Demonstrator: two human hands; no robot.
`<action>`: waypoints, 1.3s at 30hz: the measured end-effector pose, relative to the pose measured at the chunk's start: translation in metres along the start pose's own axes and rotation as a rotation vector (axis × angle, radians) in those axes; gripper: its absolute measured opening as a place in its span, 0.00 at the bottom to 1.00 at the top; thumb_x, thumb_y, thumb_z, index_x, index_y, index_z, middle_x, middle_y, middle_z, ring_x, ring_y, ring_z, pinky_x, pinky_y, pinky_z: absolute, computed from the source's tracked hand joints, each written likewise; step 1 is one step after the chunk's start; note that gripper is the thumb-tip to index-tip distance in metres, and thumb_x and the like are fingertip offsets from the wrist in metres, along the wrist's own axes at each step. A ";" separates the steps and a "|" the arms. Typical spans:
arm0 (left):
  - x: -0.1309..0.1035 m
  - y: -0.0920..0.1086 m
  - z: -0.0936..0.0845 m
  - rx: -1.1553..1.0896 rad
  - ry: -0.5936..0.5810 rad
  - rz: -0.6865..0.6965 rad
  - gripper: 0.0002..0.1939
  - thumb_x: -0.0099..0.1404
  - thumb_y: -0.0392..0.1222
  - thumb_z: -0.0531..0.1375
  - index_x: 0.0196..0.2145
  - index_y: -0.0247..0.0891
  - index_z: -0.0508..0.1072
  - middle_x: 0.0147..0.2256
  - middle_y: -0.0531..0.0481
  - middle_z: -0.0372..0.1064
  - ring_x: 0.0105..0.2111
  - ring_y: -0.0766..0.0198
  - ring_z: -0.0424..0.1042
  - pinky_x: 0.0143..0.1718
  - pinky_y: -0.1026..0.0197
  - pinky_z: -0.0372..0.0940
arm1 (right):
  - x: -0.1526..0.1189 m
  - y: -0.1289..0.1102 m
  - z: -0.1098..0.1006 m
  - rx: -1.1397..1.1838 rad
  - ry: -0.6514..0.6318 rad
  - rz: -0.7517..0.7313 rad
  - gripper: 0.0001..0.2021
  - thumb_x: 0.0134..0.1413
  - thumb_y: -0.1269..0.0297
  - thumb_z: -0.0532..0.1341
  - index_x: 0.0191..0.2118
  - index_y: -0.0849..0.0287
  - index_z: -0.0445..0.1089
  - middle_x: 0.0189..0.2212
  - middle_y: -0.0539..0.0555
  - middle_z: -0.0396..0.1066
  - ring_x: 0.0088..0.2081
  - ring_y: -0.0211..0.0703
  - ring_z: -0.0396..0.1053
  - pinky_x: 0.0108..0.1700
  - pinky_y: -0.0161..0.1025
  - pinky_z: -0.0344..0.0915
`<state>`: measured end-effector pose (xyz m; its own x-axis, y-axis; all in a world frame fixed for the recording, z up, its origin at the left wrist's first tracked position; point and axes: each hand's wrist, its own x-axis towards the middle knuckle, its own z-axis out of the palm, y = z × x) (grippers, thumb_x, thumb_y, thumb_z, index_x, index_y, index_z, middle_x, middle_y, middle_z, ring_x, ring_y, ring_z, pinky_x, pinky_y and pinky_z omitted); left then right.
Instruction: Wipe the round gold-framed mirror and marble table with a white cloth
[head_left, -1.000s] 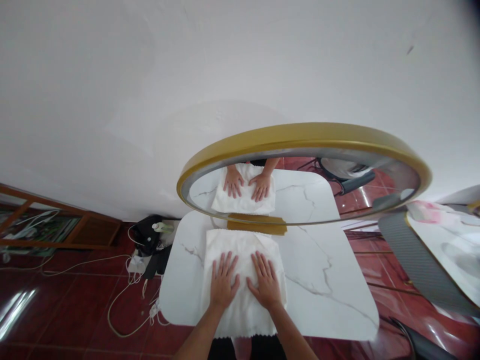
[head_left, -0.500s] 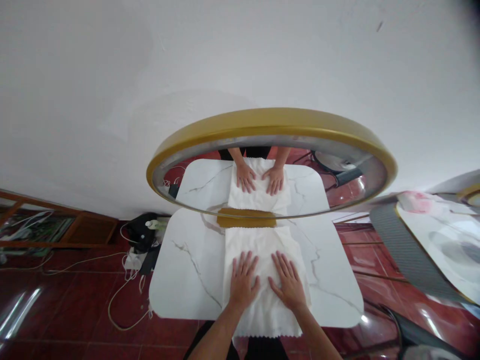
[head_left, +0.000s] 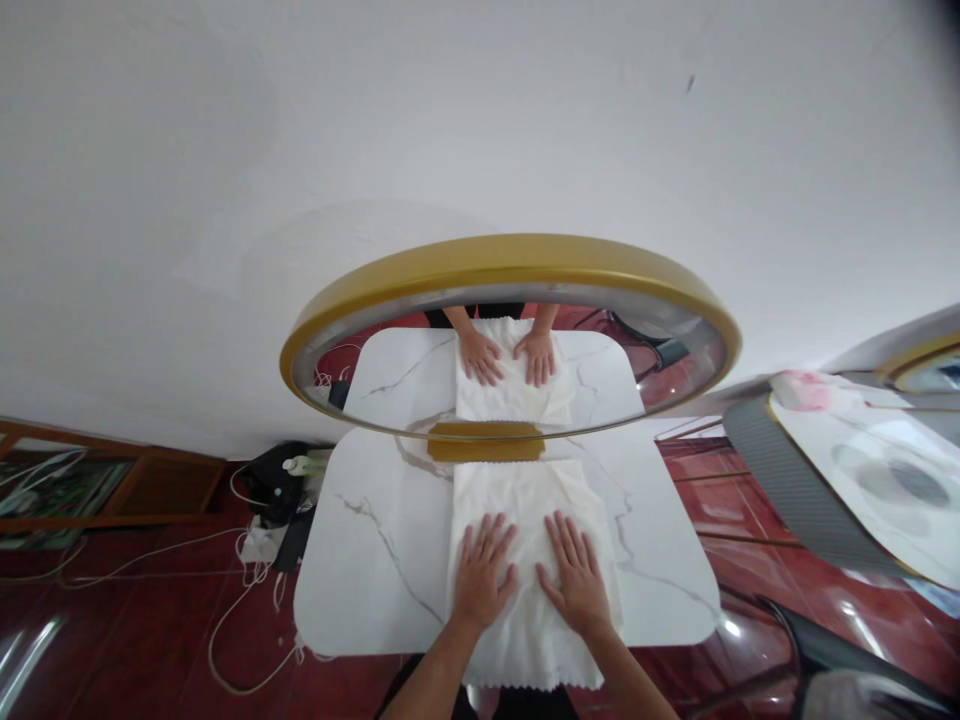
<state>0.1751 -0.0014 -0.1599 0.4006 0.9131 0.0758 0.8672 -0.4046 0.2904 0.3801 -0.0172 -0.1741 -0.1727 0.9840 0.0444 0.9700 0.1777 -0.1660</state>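
A white cloth with a scalloped edge lies spread on the white marbled table, its near end hanging past the front edge. My left hand rests flat on the left half of the cloth, fingers spread. On the right half, my right hand also lies flat with its fingers apart. Neither hand grips anything. Beyond the cloth, a gold-framed mirror stands on a gold base and reflects both hands and the cloth.
A second table at the right holds a pink and white item. A black chair is at the lower right. Cables and a black bag lie on the red floor at left, near a wooden shelf.
The view has shifted slightly, so the mirror and right-hand table appear further left. Both hands remain flat on the cloth in nearly the same places.
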 end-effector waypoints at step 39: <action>-0.127 -0.203 -0.062 0.294 0.028 -0.188 0.32 0.63 0.39 0.49 0.64 0.50 0.46 0.64 0.56 0.45 0.64 0.57 0.44 0.63 0.48 0.39 | 0.045 -0.245 0.045 0.115 -0.030 -0.229 0.38 0.55 0.48 0.51 0.67 0.56 0.35 0.66 0.54 0.38 0.65 0.57 0.37 0.63 0.57 0.39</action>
<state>-0.0699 -0.0318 -0.1692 0.2208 0.9725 0.0743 0.9748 -0.2225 0.0149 0.1272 -0.0154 -0.1758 -0.3922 0.9176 0.0648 0.8795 0.3947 -0.2658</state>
